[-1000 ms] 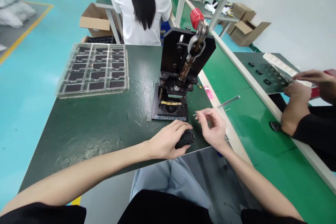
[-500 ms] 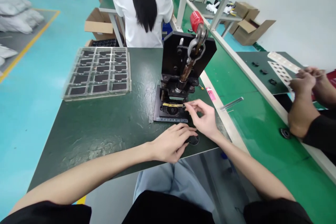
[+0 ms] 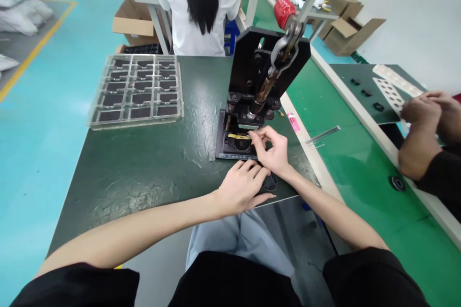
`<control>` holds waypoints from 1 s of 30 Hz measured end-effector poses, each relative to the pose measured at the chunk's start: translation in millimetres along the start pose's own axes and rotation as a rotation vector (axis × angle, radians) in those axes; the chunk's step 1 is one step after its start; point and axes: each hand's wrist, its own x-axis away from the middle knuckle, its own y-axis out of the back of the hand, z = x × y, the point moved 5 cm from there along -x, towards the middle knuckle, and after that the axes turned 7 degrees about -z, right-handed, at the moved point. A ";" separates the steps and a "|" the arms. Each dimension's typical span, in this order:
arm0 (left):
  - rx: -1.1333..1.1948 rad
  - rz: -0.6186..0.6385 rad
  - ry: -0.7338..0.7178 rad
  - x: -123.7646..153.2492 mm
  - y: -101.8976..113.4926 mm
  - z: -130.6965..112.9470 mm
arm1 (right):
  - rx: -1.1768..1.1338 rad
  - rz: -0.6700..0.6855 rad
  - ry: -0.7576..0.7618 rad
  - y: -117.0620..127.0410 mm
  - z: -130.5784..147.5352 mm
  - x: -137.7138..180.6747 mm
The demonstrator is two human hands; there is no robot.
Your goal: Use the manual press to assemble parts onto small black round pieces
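A black hand press (image 3: pixel 257 81) with a red-knobbed lever (image 3: pixel 284 9) stands on the dark green bench (image 3: pixel 144 163). My right hand (image 3: pixel 272 151) reaches into the press's base fixture (image 3: pixel 237 146), its fingertips pinched at a small part beside a yellow strip. What the fingers pinch is too small to make out. My left hand (image 3: pixel 243 187) rests flat on the bench's near edge over a round black part (image 3: pixel 270 183), of which only the rim shows.
A clear tray (image 3: pixel 137 91) of dark rectangular parts lies at the bench's left. A person in white stands behind the bench. To the right a green conveyor (image 3: pixel 345 153) carries tweezers (image 3: pixel 322 135) and a black ring (image 3: pixel 397 183); a co-worker's hands (image 3: pixel 428 115) work there.
My right hand moved left from the bench's right edge into the press fixture. My left hand stayed on the black part. The view shifted slightly.
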 end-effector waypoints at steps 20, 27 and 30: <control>0.487 0.001 0.253 4.6 -7.0 20.1 | 0.122 0.162 -0.035 59.2 4.0 78.4; 0.461 0.005 0.223 3.3 -5.5 18.6 | 0.202 0.189 0.117 56.4 10.0 81.4; 0.452 0.011 0.219 2.9 -5.9 17.9 | 0.208 0.209 0.169 52.6 11.2 82.9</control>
